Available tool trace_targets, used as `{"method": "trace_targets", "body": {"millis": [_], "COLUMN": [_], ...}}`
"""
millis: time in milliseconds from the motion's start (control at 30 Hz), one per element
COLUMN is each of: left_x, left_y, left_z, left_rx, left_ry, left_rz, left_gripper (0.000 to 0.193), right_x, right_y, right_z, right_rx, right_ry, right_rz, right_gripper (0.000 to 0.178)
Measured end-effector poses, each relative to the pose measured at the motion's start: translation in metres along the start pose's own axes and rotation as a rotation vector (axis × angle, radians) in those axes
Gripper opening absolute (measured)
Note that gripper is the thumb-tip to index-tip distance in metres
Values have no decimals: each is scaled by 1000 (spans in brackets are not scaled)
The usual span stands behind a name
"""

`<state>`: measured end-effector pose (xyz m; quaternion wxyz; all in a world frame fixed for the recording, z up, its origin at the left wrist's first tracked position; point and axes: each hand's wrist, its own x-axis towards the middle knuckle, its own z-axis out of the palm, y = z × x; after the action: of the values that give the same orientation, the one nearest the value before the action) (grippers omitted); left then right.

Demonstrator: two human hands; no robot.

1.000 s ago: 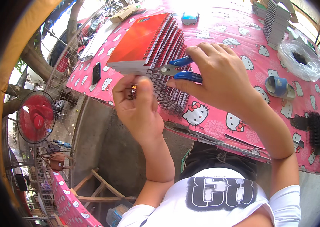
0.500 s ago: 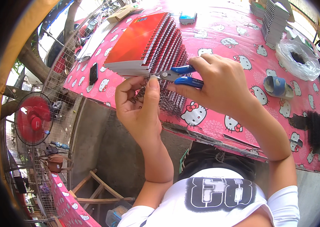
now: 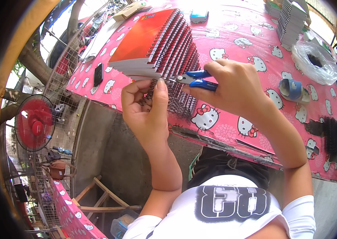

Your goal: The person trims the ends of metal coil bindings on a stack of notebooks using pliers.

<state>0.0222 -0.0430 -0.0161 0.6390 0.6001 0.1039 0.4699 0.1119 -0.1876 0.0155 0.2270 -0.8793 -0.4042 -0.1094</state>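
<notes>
My right hand (image 3: 234, 81) grips a wire cutter (image 3: 202, 83) with blue handles. Its metal jaws meet the lower end of a notebook's wire spine, close to my left thumb tip. My left hand (image 3: 148, 113) is closed by the near corner of the notebook stack, its curled fingers around dark coil wire (image 3: 146, 97). Its thumb points up beside the jaws. The tall stack of spiral-bound notebooks (image 3: 142, 34) has an orange-red top cover, and its wire spines face right. The exact wire between the jaws is too small to make out.
The table (image 3: 224, 129) has a pink patterned cover. On it lie a phone (image 3: 98, 75), a small blue pack (image 3: 199, 16), a tape roll (image 3: 294, 91), a plastic bag (image 3: 315, 61), black coils (image 3: 329, 137) and another notebook stack (image 3: 290, 26). A red fan (image 3: 36, 123) stands at left.
The cutter and my right hand have shifted slightly right, and the blue handles sit a little closer together. My left hand stays nearly in place, with more of the dark coil showing in its fingers.
</notes>
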Motion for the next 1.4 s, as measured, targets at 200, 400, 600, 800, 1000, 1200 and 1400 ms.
{"method": "trace_targets", "body": {"millis": [200, 400, 600, 800, 1000, 1200, 1400], "left_x": [-4, -6, -3, -8, -7, -9, -8], "left_y": [6, 5, -2, 5, 0, 3, -1], "left_z": [-1, 2, 1, 3, 0, -4, -2], "left_rx": [3, 24, 38, -68, 83, 110, 136], "left_ry": [-25, -20, 22, 33, -25, -61, -11], "left_rz": [-55, -11, 58, -95, 24, -31, 22], "left_gripper": [24, 24, 21, 27, 32, 32, 30], "right_x": [-4, -3, -3, -17, -7, -12, -12], "right_y": [10, 7, -1, 19, 14, 11, 7], "right_z": [4, 5, -5, 13, 19, 22, 18], "right_rx": [-125, -139, -21, -54, -23, 34, -5], "right_ry": [370, 427, -46, 263, 370, 196, 120], "right_rz": [-244, -268, 2, -116, -245, -111, -46], "right_gripper": [52, 52, 53, 54, 54, 54, 50]}}
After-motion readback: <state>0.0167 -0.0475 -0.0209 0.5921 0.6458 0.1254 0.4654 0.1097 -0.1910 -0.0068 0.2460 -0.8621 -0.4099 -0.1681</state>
